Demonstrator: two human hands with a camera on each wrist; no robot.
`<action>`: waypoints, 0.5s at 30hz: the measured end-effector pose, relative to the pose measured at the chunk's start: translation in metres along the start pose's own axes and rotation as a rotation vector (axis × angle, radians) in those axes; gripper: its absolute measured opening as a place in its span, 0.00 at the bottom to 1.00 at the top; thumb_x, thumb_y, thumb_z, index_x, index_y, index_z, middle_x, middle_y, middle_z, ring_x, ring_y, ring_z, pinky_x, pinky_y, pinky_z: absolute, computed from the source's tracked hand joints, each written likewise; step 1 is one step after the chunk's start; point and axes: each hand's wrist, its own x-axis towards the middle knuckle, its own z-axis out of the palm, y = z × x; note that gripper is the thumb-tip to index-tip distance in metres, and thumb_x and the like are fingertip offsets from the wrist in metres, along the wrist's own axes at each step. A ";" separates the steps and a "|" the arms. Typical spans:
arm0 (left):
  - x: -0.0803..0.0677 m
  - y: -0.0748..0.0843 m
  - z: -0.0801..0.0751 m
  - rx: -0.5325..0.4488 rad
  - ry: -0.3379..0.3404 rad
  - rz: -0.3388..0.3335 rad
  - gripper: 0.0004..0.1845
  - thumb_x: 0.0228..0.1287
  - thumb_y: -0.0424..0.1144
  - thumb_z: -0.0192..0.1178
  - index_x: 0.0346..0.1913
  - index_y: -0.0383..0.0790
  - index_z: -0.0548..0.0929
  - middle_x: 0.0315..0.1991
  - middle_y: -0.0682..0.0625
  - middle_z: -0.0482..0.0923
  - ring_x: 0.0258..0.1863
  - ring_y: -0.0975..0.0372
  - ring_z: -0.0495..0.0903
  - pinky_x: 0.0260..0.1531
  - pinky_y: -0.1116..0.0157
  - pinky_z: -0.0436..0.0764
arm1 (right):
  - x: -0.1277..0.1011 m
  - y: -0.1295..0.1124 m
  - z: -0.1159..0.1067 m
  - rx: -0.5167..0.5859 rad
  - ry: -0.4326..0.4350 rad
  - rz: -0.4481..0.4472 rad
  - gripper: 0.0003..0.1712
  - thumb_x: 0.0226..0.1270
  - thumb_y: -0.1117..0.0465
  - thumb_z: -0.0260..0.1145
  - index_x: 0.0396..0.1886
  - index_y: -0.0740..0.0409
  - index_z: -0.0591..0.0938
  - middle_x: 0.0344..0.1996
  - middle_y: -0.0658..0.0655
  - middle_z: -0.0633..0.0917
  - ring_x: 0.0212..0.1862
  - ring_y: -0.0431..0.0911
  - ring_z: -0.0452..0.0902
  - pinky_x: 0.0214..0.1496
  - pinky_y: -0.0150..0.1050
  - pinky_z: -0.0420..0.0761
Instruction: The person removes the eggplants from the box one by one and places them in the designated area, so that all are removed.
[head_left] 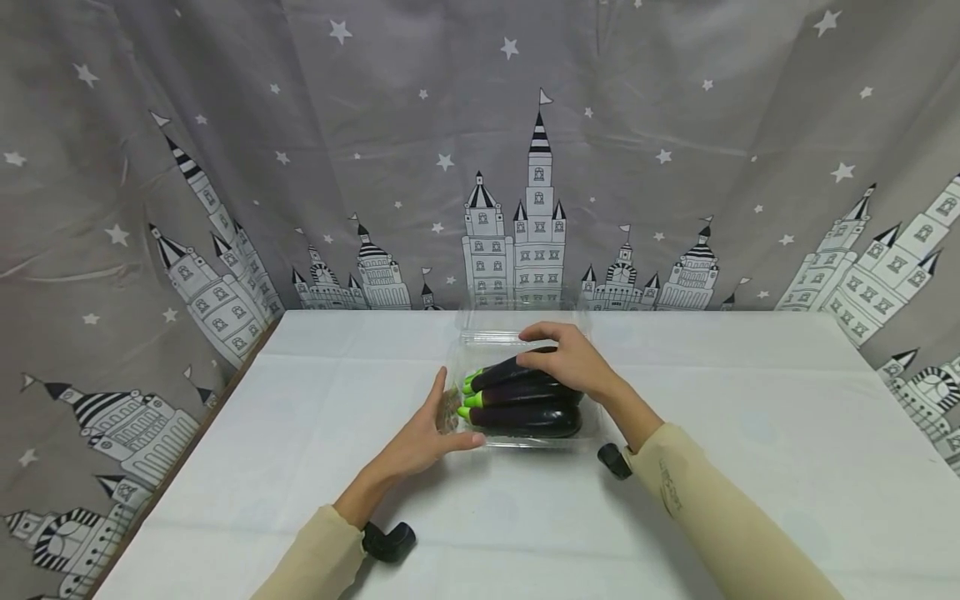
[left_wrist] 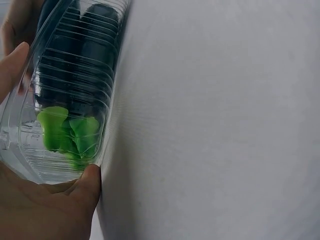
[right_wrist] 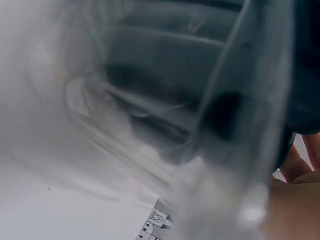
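A clear plastic clamshell box (head_left: 517,443) sits on the table with its lid (head_left: 525,318) raised at the back. Inside lie dark purple eggplants (head_left: 528,419) with bright green caps pointing left; three show from above. My left hand (head_left: 420,446) holds the box's left end, thumb at the near corner and fingers along the side. In the left wrist view, green caps (left_wrist: 53,127) show through the ribbed wall. My right hand (head_left: 573,358) reaches over the box and grips the rearmost eggplant (head_left: 498,373) near its thick end. The right wrist view is blurred by the plastic wall.
A white cloth covers the table (head_left: 300,383), whose left edge (head_left: 225,396) shows. Behind hangs a grey curtain (head_left: 420,167) printed with castles and stars. Black wrist mounts (head_left: 389,542) stick out beside both sleeves.
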 end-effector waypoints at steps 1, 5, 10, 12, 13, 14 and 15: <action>0.000 0.000 0.000 0.000 0.001 -0.001 0.65 0.54 0.54 0.73 0.80 0.49 0.32 0.79 0.43 0.36 0.77 0.49 0.37 0.70 0.40 0.42 | 0.001 0.001 0.000 -0.004 -0.008 0.003 0.26 0.65 0.58 0.67 0.60 0.65 0.79 0.60 0.60 0.79 0.65 0.55 0.70 0.67 0.56 0.66; 0.000 0.000 0.000 -0.004 0.001 0.002 0.66 0.54 0.54 0.73 0.80 0.49 0.32 0.79 0.42 0.36 0.77 0.48 0.37 0.69 0.40 0.42 | 0.002 0.004 0.001 -0.014 -0.025 0.019 0.25 0.64 0.59 0.68 0.60 0.63 0.79 0.59 0.60 0.79 0.64 0.56 0.71 0.66 0.54 0.67; -0.001 0.000 0.000 -0.012 0.009 0.004 0.66 0.54 0.54 0.73 0.80 0.48 0.33 0.79 0.42 0.36 0.77 0.48 0.37 0.70 0.40 0.41 | 0.002 0.009 0.004 -0.031 -0.023 0.014 0.24 0.64 0.61 0.68 0.59 0.62 0.80 0.60 0.61 0.78 0.63 0.56 0.71 0.67 0.55 0.66; -0.001 0.001 0.000 -0.014 0.007 0.003 0.65 0.54 0.54 0.73 0.80 0.48 0.33 0.79 0.43 0.36 0.77 0.49 0.37 0.70 0.40 0.41 | 0.002 0.011 0.005 -0.035 -0.019 0.009 0.23 0.65 0.62 0.67 0.59 0.64 0.80 0.61 0.62 0.78 0.64 0.57 0.70 0.67 0.56 0.65; -0.001 0.001 0.000 -0.014 0.004 0.005 0.65 0.54 0.54 0.73 0.80 0.48 0.32 0.79 0.43 0.36 0.77 0.49 0.37 0.70 0.40 0.41 | 0.001 0.012 0.005 -0.038 -0.018 0.008 0.23 0.65 0.63 0.66 0.60 0.64 0.79 0.61 0.63 0.77 0.64 0.57 0.70 0.67 0.56 0.65; -0.001 0.001 0.000 -0.014 0.001 0.008 0.65 0.54 0.53 0.73 0.80 0.48 0.32 0.79 0.43 0.36 0.77 0.49 0.37 0.69 0.40 0.42 | 0.002 0.013 0.005 -0.039 -0.015 0.008 0.23 0.65 0.63 0.66 0.60 0.65 0.79 0.61 0.63 0.77 0.64 0.57 0.70 0.67 0.56 0.65; -0.001 0.001 0.000 -0.013 -0.002 0.008 0.65 0.54 0.53 0.73 0.80 0.48 0.32 0.79 0.43 0.36 0.77 0.49 0.36 0.69 0.40 0.42 | 0.002 0.014 0.006 -0.038 -0.013 0.009 0.23 0.65 0.64 0.66 0.60 0.66 0.79 0.61 0.63 0.77 0.64 0.57 0.70 0.67 0.56 0.66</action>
